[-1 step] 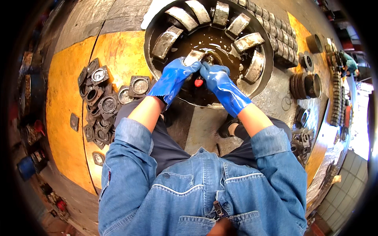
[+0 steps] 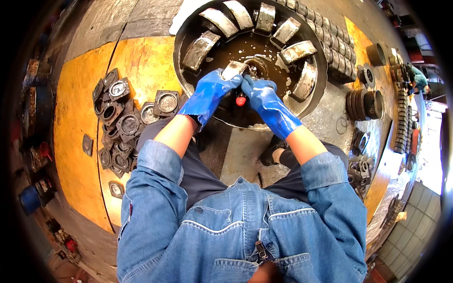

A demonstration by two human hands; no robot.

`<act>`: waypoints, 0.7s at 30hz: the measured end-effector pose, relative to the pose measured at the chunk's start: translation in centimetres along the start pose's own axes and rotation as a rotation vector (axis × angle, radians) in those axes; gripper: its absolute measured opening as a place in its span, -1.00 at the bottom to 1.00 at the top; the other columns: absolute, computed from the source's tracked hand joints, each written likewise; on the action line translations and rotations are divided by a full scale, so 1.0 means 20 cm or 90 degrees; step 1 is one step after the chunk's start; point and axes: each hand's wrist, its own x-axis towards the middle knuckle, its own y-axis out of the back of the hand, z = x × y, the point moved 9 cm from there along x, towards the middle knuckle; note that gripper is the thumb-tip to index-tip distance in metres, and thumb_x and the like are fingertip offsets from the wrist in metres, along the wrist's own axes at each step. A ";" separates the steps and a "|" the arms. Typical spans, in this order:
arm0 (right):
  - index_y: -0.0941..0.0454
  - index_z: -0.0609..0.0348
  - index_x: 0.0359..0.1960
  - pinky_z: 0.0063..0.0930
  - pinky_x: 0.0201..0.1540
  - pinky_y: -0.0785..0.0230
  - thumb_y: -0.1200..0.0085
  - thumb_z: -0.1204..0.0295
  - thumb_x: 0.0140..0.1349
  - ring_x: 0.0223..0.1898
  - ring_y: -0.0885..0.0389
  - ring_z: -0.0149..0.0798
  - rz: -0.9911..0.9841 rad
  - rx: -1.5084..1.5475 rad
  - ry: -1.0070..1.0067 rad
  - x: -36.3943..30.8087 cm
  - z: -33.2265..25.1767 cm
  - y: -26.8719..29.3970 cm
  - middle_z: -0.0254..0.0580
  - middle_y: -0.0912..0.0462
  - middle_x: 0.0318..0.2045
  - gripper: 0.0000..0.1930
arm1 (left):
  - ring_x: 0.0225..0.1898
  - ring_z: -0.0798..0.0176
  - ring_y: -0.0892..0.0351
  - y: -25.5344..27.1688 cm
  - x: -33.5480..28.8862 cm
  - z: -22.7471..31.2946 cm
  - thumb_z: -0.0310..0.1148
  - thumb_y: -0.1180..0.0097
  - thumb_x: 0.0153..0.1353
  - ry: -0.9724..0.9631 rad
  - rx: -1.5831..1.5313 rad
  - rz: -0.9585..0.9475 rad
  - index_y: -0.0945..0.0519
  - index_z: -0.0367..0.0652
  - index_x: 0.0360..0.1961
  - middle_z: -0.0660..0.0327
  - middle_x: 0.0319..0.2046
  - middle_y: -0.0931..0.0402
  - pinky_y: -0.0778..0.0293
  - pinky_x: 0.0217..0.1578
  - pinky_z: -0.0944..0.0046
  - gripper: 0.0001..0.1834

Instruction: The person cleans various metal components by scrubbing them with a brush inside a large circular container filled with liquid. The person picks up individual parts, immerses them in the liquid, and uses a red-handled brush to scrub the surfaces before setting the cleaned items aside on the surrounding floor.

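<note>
Both my hands wear blue rubber gloves and work close together over a wide round metal basin [image 2: 322, 70] of dark, murky liquid. My left hand [image 2: 213, 89] is closed on a curved, shiny metal block [image 2: 234, 70], which sticks up past its fingers. Right beside it, my right hand [image 2: 261, 92] is closed round a tool whose rounded red end [image 2: 240, 101] shows below the gloves; its working end is mostly hidden. Several similar curved metal blocks [image 2: 286, 30] stand round the basin's inner wall, partly in the liquid.
Left of the basin, square metal parts with round openings [image 2: 130, 125] lie heaped on a yellow board [image 2: 75, 155]. Metal blocks [image 2: 342, 61] are stacked in rows at the right, near metal rings [image 2: 363, 104]. Another person [image 2: 418, 80] is at the far right.
The red end of the tool has shifted very slightly right and down. Both hands stay in nearly the same place, still closed.
</note>
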 end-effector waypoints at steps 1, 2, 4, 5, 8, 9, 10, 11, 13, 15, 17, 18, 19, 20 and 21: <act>-0.51 -0.06 0.31 0.14 -0.24 -0.57 -0.03 0.44 0.27 0.08 -0.74 -0.10 -0.005 -0.030 -0.009 -0.03 0.02 -0.01 -0.28 -0.60 0.15 -0.48 | -0.08 0.00 -0.76 -0.02 0.02 0.06 0.26 -0.32 0.18 -0.044 0.127 0.004 -0.72 -0.24 0.02 -0.03 -0.17 -0.77 -0.60 -0.03 0.11 -0.27; -0.50 -0.07 0.32 0.13 -0.24 -0.57 -0.02 0.44 0.27 0.08 -0.74 -0.10 -0.010 -0.061 -0.020 -0.05 0.07 -0.05 -0.29 -0.59 0.16 -0.47 | 0.06 -0.09 -0.74 -0.06 0.03 0.13 0.30 -0.22 0.21 -0.024 0.299 0.040 -0.69 -0.19 0.09 -0.09 -0.05 -0.74 -0.60 0.05 0.07 -0.25; -0.58 -0.01 0.24 0.00 -0.06 -0.60 -0.04 0.46 0.28 0.09 -0.73 -0.04 0.105 0.072 -0.032 -0.07 0.15 -0.09 -0.19 -0.69 0.10 -0.54 | 0.11 -0.23 -0.67 -0.10 0.00 0.20 0.31 -0.10 0.27 -0.072 0.373 0.097 -0.68 -0.19 0.11 -0.17 0.01 -0.70 -0.55 0.16 -0.03 -0.24; -0.60 0.00 0.21 -0.06 -0.01 -0.60 -0.05 0.46 0.28 0.10 -0.73 -0.02 0.131 0.146 -0.072 -0.08 0.18 -0.10 -0.15 -0.71 0.08 -0.57 | 0.13 -0.21 -0.67 -0.10 -0.02 0.21 0.32 -0.10 0.26 -0.049 0.399 0.102 -0.66 -0.22 0.13 -0.17 0.03 -0.70 -0.56 0.16 -0.02 -0.21; -0.71 0.03 0.08 -0.18 0.10 -0.56 -0.24 0.28 0.29 0.06 -0.74 0.04 0.019 0.364 -0.232 -0.07 0.21 -0.15 0.04 -0.78 -0.02 -0.66 | 0.15 -0.17 -0.68 -0.06 -0.06 0.20 0.34 -0.10 0.24 0.004 0.457 0.127 -0.63 -0.29 0.14 -0.19 0.05 -0.69 -0.59 0.15 -0.02 -0.16; -0.72 0.02 0.07 -0.18 0.09 -0.56 -0.28 0.22 0.29 0.04 -0.75 0.05 -0.025 0.444 -0.269 -0.06 0.21 -0.17 0.07 -0.78 -0.03 -0.65 | 0.15 -0.18 -0.68 -0.03 -0.07 0.19 0.34 -0.09 0.25 0.008 0.463 0.140 -0.63 -0.31 0.13 -0.20 0.04 -0.69 -0.59 0.15 -0.03 -0.16; -0.73 0.01 0.07 -0.17 0.08 -0.56 -0.32 0.17 0.28 0.02 -0.76 0.05 -0.065 0.521 -0.314 -0.06 0.24 -0.19 0.09 -0.78 -0.05 -0.62 | 0.14 -0.19 -0.69 -0.02 -0.08 0.20 0.33 -0.08 0.25 0.002 0.468 0.149 -0.64 -0.32 0.12 -0.21 0.03 -0.69 -0.59 0.15 -0.05 -0.16; -0.73 0.06 0.08 -0.20 0.05 -0.56 -0.35 0.07 0.27 -0.07 -0.78 -0.02 -0.065 0.550 -0.331 -0.03 0.36 -0.30 0.09 -0.80 -0.13 -0.55 | 0.12 -0.21 -0.69 -0.03 -0.08 0.27 0.31 -0.07 0.26 -0.036 0.427 0.144 -0.65 -0.28 0.12 -0.20 -0.01 -0.71 -0.59 0.15 -0.04 -0.20; -0.73 0.09 0.09 -0.23 0.01 -0.56 -0.35 0.07 0.27 -0.11 -0.76 -0.08 -0.059 0.683 -0.302 0.01 0.38 -0.37 0.02 -0.80 -0.16 -0.53 | 0.11 -0.22 -0.70 0.01 -0.07 0.27 0.30 -0.07 0.27 -0.047 0.412 0.159 -0.67 -0.24 0.11 -0.20 -0.02 -0.71 -0.59 0.15 -0.04 -0.23; -0.71 0.13 0.05 -0.31 -0.15 -0.52 -0.33 0.23 0.29 -0.25 -0.71 -0.23 -0.092 0.778 -0.296 0.01 0.37 -0.37 -0.16 -0.77 -0.25 -0.63 | 0.09 -0.23 -0.70 0.04 -0.06 0.26 0.27 -0.07 0.28 -0.033 0.393 0.149 -0.70 -0.19 0.09 -0.18 0.00 -0.71 -0.59 0.13 -0.04 -0.27; -0.69 0.16 0.00 -0.39 -0.32 -0.47 -0.30 0.38 0.33 -0.40 -0.64 -0.35 -0.186 0.838 -0.302 0.01 0.18 -0.19 -0.32 -0.72 -0.33 -0.74 | 0.08 -0.23 -0.70 0.13 -0.01 0.10 0.27 -0.10 0.26 -0.044 0.320 0.119 -0.72 -0.21 0.07 -0.19 -0.01 -0.71 -0.58 0.11 -0.05 -0.27; -0.68 0.16 0.00 -0.38 -0.36 -0.46 -0.29 0.38 0.33 -0.43 -0.63 -0.36 -0.230 0.865 -0.313 0.01 0.12 -0.14 -0.32 -0.72 -0.34 -0.75 | 0.08 -0.24 -0.70 0.15 0.00 0.06 0.26 -0.11 0.26 -0.055 0.282 0.102 -0.72 -0.23 0.06 -0.19 -0.02 -0.71 -0.58 0.10 -0.05 -0.27; -0.70 0.14 -0.06 -0.32 -0.43 -0.49 -0.32 0.24 0.30 -0.49 -0.62 -0.35 -0.248 0.786 -0.335 0.04 0.12 -0.12 -0.29 -0.73 -0.32 -0.71 | 0.07 -0.25 -0.69 0.14 -0.02 0.13 0.27 -0.14 0.23 -0.026 0.281 0.082 -0.73 -0.24 0.03 -0.20 -0.05 -0.72 -0.57 0.08 -0.05 -0.26; -0.71 0.14 -0.07 -0.29 -0.38 -0.52 -0.32 0.18 0.28 -0.45 -0.65 -0.32 -0.257 0.697 -0.322 0.04 0.13 -0.09 -0.25 -0.74 -0.32 -0.67 | 0.08 -0.26 -0.69 0.14 0.00 0.10 0.27 -0.14 0.23 -0.010 0.265 0.078 -0.74 -0.23 0.03 -0.19 -0.05 -0.72 -0.57 0.08 -0.05 -0.27; -0.72 0.15 -0.08 -0.27 -0.32 -0.56 -0.33 0.12 0.26 -0.41 -0.68 -0.29 -0.265 0.609 -0.309 0.04 0.14 -0.06 -0.21 -0.74 -0.31 -0.63 | 0.08 -0.26 -0.69 0.13 0.03 0.07 0.27 -0.15 0.23 0.006 0.250 0.074 -0.74 -0.21 0.02 -0.19 -0.06 -0.72 -0.57 0.08 -0.05 -0.28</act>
